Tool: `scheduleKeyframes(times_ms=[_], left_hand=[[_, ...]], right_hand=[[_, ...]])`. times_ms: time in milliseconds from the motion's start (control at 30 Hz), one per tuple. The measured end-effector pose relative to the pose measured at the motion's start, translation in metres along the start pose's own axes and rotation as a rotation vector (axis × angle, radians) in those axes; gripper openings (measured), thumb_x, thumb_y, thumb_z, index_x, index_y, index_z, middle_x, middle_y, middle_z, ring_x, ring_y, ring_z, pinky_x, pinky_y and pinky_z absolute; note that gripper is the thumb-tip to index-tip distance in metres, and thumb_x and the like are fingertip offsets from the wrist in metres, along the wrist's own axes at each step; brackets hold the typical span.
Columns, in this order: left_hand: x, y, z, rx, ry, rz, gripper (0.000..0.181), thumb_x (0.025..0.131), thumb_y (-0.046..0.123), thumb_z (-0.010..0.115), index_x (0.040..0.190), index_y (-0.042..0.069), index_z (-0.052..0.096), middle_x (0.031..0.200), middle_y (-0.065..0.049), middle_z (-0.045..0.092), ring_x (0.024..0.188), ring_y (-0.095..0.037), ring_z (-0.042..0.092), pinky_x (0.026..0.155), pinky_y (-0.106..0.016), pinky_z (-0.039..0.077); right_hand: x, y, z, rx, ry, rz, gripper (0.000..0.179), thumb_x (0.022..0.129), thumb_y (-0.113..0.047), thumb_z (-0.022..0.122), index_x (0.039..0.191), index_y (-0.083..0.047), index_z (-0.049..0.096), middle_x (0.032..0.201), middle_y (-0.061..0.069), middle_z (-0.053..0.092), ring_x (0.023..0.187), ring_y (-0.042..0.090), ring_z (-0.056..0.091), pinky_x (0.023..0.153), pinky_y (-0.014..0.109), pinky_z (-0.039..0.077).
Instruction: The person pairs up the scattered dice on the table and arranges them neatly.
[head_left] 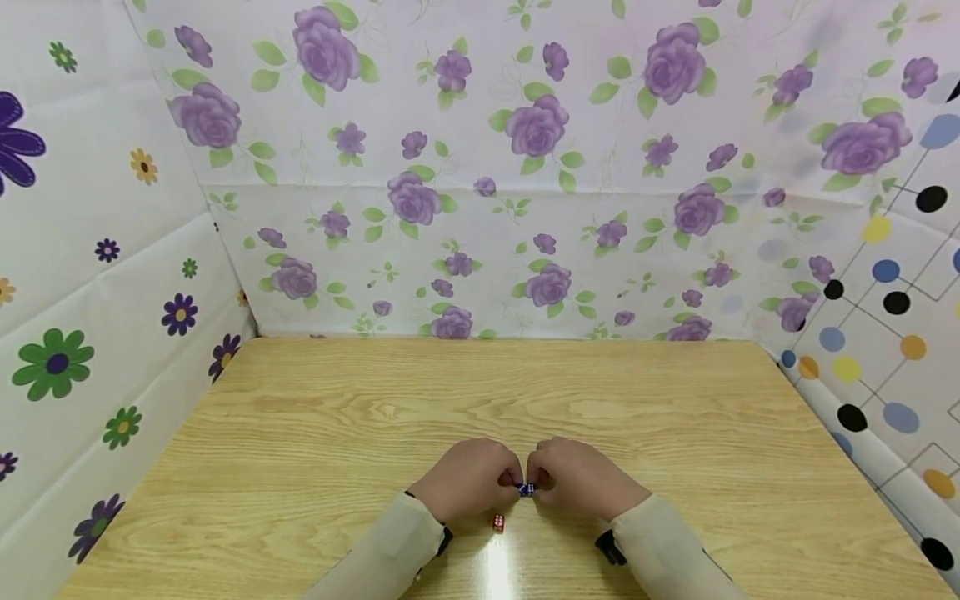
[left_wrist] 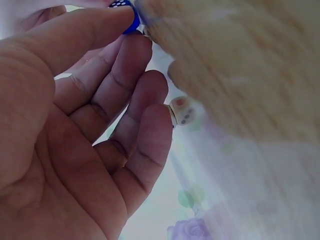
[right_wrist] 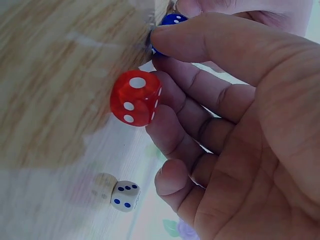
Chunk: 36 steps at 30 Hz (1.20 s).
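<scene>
Blue dice are showing white pips on deep blue faces, sitting side by side in the head view. The red die is looking clear and glossy in the right wrist view, with white pips and rounded corners, while the white die is showing dark blue pips.

Two blue dice and one red die are lying in sight; each wrist view is also showing one white die — whether the same one, I cannot tell. Two hands are working over one wooden table, and two pale sleeves are covering the forearms.

Both blue dice are resting at the fingertips, between the hands, beyond the red die and slightly to its right. The left hand is pinching the left one narrowly between thumb and finger; the right hand is pinching the other the same way — whether they are touching the wood, I cannot tell. The white die is standing farther off, beyond the red die.
</scene>
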<state>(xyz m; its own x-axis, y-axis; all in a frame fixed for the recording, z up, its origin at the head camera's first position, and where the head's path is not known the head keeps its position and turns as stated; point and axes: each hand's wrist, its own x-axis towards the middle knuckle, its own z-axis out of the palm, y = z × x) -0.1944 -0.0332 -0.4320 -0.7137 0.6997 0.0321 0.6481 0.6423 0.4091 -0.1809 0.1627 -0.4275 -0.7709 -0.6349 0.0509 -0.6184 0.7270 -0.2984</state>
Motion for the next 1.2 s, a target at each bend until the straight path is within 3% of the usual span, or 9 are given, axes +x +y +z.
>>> scheduleKeyframes(times_ms=[233,367,467,633,767,933,1100,1200], left_hand=[[-0.003,-0.002,-0.006,-0.006,-0.022,-0.045,0.005,0.083,0.022,0.069,0.084,0.025,0.072,0.074,0.019,0.06,0.065,0.002,0.05,0.065,-0.02,0.045],[-0.007,-0.005,-0.018,0.033,0.007,-0.059,0.01,0.085,0.026,0.067,0.093,0.022,0.071,0.083,0.015,0.063,0.073,0.002,0.055,0.07,-0.022,0.048],[-0.011,-0.006,-0.029,0.041,0.024,-0.074,0.013,0.084,0.029,0.069,0.094,0.02,0.07,0.081,0.014,0.062,0.071,0.001,0.054,0.067,-0.023,0.048],[-0.017,-0.005,-0.041,0.015,-0.017,-0.085,0.012,0.082,0.027,0.071,0.091,0.02,0.07,0.076,0.015,0.059,0.066,0.0,0.052,0.065,-0.023,0.047],[-0.019,-0.004,-0.037,0.004,-0.097,-0.077,0.007,0.079,0.023,0.073,0.085,0.023,0.07,0.073,0.017,0.057,0.064,-0.001,0.052,0.064,-0.022,0.046],[-0.022,0.001,-0.027,-0.035,-0.184,-0.093,0.016,0.072,0.029,0.08,0.078,0.027,0.065,0.071,0.017,0.056,0.063,-0.001,0.051,0.061,-0.022,0.045],[-0.023,0.005,-0.02,-0.018,-0.199,-0.061,0.019,0.072,0.032,0.08,0.071,0.03,0.061,0.067,0.017,0.055,0.06,-0.001,0.049,0.058,-0.021,0.043],[-0.022,0.005,-0.019,-0.023,-0.208,-0.04,0.017,0.073,0.025,0.077,0.071,0.03,0.061,0.067,0.018,0.055,0.06,0.0,0.049,0.058,-0.02,0.043]], right_hand=[[-0.002,0.004,-0.007,0.044,-0.014,0.047,0.007,0.08,-0.017,0.073,0.086,-0.02,0.069,0.08,-0.012,0.058,0.072,0.003,0.051,0.066,0.024,0.047],[-0.007,0.009,-0.02,0.033,0.002,0.134,0.01,0.082,-0.02,0.069,0.092,-0.018,0.067,0.084,-0.01,0.058,0.075,0.006,0.053,0.067,0.027,0.047],[-0.01,0.01,-0.029,0.009,0.015,0.181,0.011,0.082,-0.021,0.068,0.093,-0.018,0.066,0.082,-0.011,0.055,0.071,0.006,0.05,0.065,0.027,0.044],[-0.016,0.009,-0.038,0.018,-0.005,0.212,0.012,0.083,-0.022,0.071,0.091,-0.017,0.064,0.08,-0.011,0.054,0.068,0.007,0.049,0.063,0.029,0.043],[-0.016,0.009,-0.036,0.016,-0.047,0.222,0.011,0.082,-0.021,0.073,0.088,-0.018,0.064,0.078,-0.01,0.056,0.067,0.006,0.049,0.062,0.029,0.043],[-0.017,0.008,-0.029,0.043,-0.111,0.23,0.011,0.08,-0.022,0.074,0.085,-0.02,0.065,0.073,-0.012,0.054,0.064,0.007,0.047,0.062,0.029,0.043],[-0.02,0.006,-0.026,0.05,-0.144,0.225,0.012,0.078,-0.021,0.075,0.08,-0.024,0.064,0.07,-0.014,0.052,0.062,0.006,0.047,0.061,0.028,0.041],[-0.021,0.005,-0.026,0.055,-0.148,0.213,0.012,0.078,-0.018,0.073,0.078,-0.024,0.063,0.07,-0.015,0.052,0.062,0.006,0.047,0.06,0.028,0.041]])
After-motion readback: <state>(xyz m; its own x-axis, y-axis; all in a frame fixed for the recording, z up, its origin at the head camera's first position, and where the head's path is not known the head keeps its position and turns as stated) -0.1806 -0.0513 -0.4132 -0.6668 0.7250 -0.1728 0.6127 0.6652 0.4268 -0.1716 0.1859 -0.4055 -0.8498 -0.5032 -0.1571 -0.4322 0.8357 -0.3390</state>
